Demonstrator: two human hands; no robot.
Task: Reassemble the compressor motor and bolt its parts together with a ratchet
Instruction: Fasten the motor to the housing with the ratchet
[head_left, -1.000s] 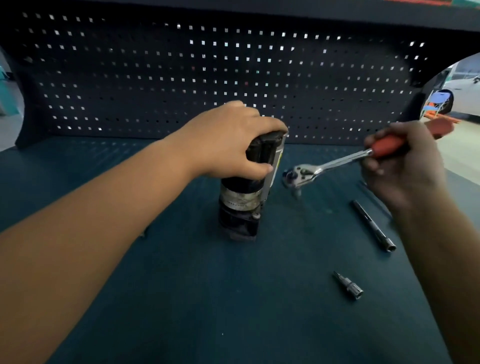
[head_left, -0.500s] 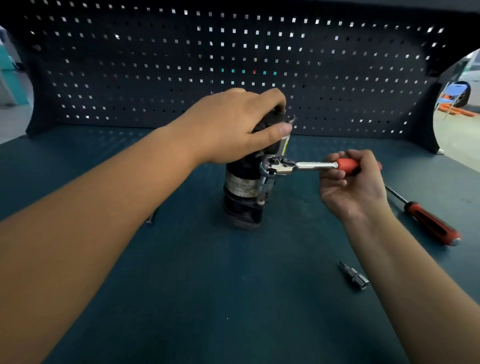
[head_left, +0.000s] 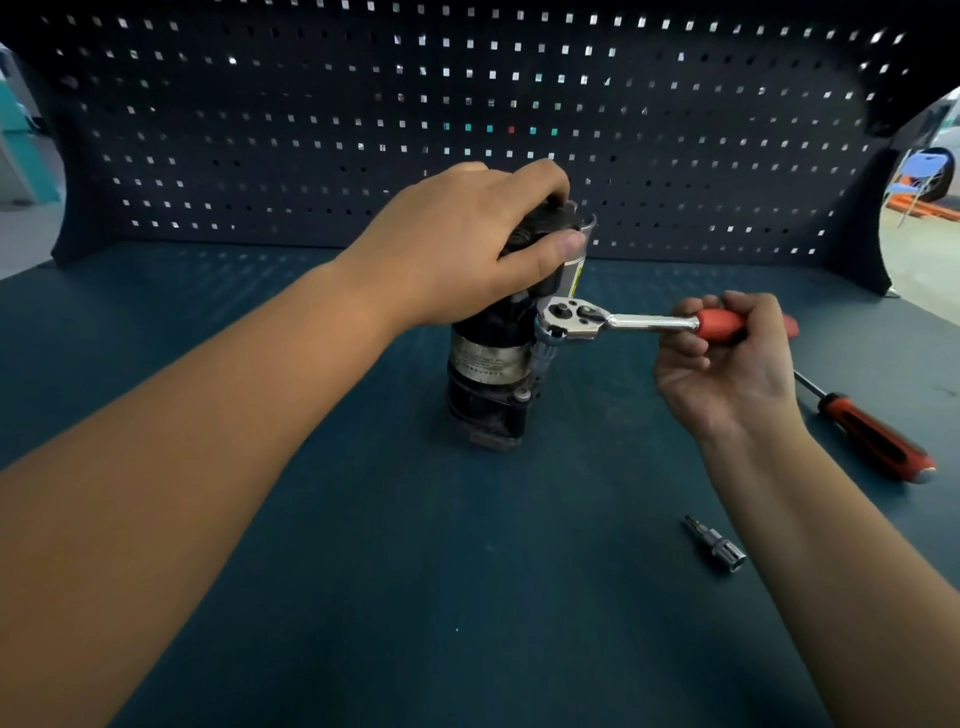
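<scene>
The black compressor motor (head_left: 488, 387) stands upright on the dark teal workbench (head_left: 415, 571), a silver band around its middle. My left hand (head_left: 467, 249) grips its top from above, thumb on the right side. My right hand (head_left: 727, 358) holds the red handle of a chrome ratchet (head_left: 623, 321). The ratchet lies level, its head against the motor's right side, with a socket extension pointing down along the housing toward a bolt near the base.
A red-handled screwdriver (head_left: 878, 436) lies on the bench at the right. A loose silver socket bit (head_left: 719, 545) lies at the front right. A dark pegboard (head_left: 467, 104) closes off the back of the bench.
The ratchet came from the right and up in the air to the motor's right side, and its head now sits there. My left hand kept its grip on the motor's top.
</scene>
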